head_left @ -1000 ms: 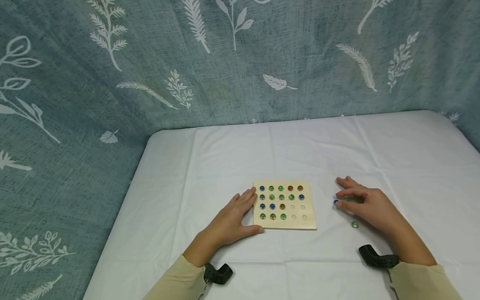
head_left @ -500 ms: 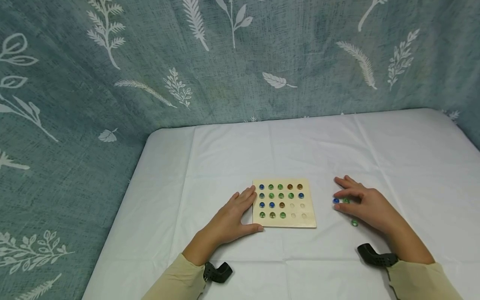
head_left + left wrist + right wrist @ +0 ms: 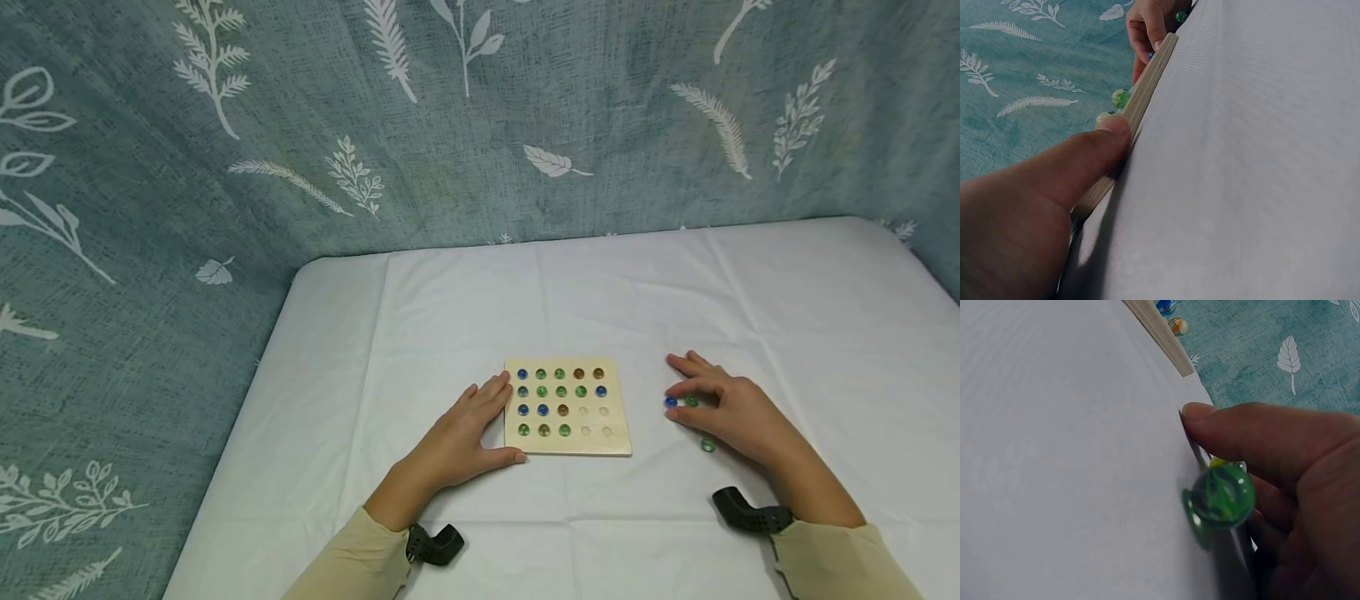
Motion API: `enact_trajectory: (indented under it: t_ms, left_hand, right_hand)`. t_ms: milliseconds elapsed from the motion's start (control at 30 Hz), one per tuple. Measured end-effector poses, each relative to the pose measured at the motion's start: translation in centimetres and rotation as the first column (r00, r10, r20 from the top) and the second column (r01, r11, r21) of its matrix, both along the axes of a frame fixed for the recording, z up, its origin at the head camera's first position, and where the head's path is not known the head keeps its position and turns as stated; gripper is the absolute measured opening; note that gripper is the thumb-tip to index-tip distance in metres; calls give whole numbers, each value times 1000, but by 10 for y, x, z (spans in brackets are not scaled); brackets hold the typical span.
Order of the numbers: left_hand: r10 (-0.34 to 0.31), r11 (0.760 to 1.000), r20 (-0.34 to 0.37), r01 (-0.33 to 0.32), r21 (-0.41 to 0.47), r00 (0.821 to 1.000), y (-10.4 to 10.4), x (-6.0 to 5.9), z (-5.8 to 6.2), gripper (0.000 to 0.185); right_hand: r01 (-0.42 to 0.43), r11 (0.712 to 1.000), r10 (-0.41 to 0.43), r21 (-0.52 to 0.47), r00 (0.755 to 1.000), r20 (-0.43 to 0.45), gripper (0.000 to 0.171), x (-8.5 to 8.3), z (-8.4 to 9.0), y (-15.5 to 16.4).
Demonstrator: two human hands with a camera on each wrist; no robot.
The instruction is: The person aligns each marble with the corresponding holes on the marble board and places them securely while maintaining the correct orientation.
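A pale wooden board (image 3: 621, 417) holds rows of blue, green and amber marbles, with several bare hollows at its right side. My left hand (image 3: 467, 437) rests at the board's left edge, fingers extended; its thumb (image 3: 1100, 150) touches the near edge. To the right of the board, my right hand (image 3: 738, 412) pinches a blue marble (image 3: 671, 402) between thumb and index fingertip, low over the cloth. Inside the curve of those fingers sits a green marble (image 3: 692, 401). Another green marble (image 3: 1224, 495) lies on the cloth on the near side of the right hand.
White cloth (image 3: 420, 325) with creases covers the table. A teal curtain (image 3: 465, 183) with white leaf prints hangs behind and at the left. Black wrist devices (image 3: 435, 546) sit at both cuffs.
Over the last second the right-hand fingers shift slightly about the blue marble, and the green marble within their curve comes into sight. The left hand stays on the board.
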State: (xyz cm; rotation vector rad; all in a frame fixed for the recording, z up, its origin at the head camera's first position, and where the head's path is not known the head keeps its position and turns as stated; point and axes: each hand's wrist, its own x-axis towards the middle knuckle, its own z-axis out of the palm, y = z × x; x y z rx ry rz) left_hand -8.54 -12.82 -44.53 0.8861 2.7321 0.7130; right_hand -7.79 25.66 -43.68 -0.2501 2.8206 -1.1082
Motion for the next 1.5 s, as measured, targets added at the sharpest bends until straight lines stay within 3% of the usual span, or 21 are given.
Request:
enact_trajectory:
  t_ms: [700,967,1200,1500]
  left_hand:
    - [-9,1000,-2,9,11,1000,-2,-1,-1,98]
    - [-8,1000,-2,8,5,1000,-3,-2,-1,98]
    - [-8,1000,4,8,4,1000,-3,-2,-3,98]
    - [-12,1000,-4,12,0,1000,-2,-1,-2,97]
  right_hand:
    - [6,1000,-7,-11,1000,-24,34,0,11,-13]
    - [-56,998,55,-38,997,-49,25,-1,24,-43]
    - [-123,991,119,-56,991,-67,20,-5,24,-68]
    - [-215,976,217,26,968,-129,16,-9,18,-93]
